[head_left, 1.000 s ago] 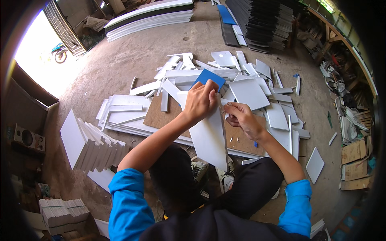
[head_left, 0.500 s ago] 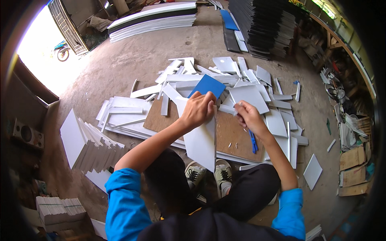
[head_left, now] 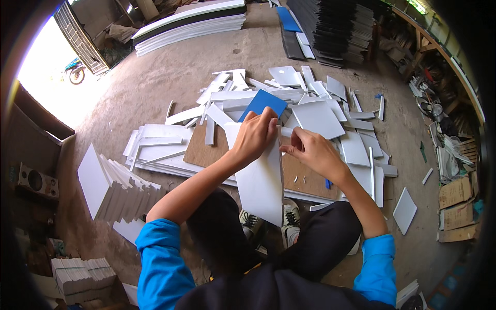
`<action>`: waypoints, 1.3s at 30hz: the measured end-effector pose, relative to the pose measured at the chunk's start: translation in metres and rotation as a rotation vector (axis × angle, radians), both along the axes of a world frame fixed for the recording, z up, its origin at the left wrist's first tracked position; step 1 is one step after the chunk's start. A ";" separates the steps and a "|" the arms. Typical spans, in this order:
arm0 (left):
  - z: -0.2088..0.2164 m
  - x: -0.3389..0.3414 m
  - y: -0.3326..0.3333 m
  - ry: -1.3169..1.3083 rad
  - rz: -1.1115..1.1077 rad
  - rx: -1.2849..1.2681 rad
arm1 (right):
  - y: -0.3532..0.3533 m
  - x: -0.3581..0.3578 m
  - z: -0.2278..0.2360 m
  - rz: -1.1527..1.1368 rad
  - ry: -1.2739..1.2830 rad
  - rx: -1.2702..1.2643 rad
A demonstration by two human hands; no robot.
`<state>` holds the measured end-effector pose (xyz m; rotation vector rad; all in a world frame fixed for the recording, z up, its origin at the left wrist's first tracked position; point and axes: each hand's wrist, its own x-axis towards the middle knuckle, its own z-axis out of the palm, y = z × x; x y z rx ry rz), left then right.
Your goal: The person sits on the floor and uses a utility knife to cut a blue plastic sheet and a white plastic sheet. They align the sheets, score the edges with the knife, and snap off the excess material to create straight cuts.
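Observation:
My left hand (head_left: 254,135) is closed around the upper part of a white foam-like sheet (head_left: 258,188), which stands tilted between my knees, its lower corner hanging above my shoes. My right hand (head_left: 314,153) is beside the sheet's right edge, thumb and fingers pinched together there; whether something small is between them is hidden. Behind my left hand lies a blue panel (head_left: 264,103). A brown board (head_left: 305,178) rests below my right hand, with small white scraps on it. A blue tool (head_left: 328,183) shows partly past my right wrist.
White offcuts (head_left: 320,116) spread in a heap ahead. To the left stands a row of white sheets (head_left: 95,181), with a speaker (head_left: 36,181) farther out. Long white panels (head_left: 191,28) and a dark stack (head_left: 330,31) are at the back. Cardboard (head_left: 457,204) lies right.
My right hand has moved left to the sheet's edge, and its wrist now covers most of the blue tool. The sheet's lower corner has dropped slightly.

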<state>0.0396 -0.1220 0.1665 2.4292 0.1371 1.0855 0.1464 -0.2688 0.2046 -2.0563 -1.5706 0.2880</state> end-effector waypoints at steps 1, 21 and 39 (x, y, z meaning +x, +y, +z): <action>0.001 0.000 -0.001 0.001 -0.003 0.012 | -0.001 -0.002 0.005 0.024 -0.015 -0.056; 0.002 0.002 -0.013 -0.051 -0.267 -0.363 | -0.003 -0.002 -0.003 0.286 0.759 0.009; -0.009 0.009 -0.004 -0.051 -0.154 -0.211 | 0.007 0.010 -0.023 0.233 0.690 0.020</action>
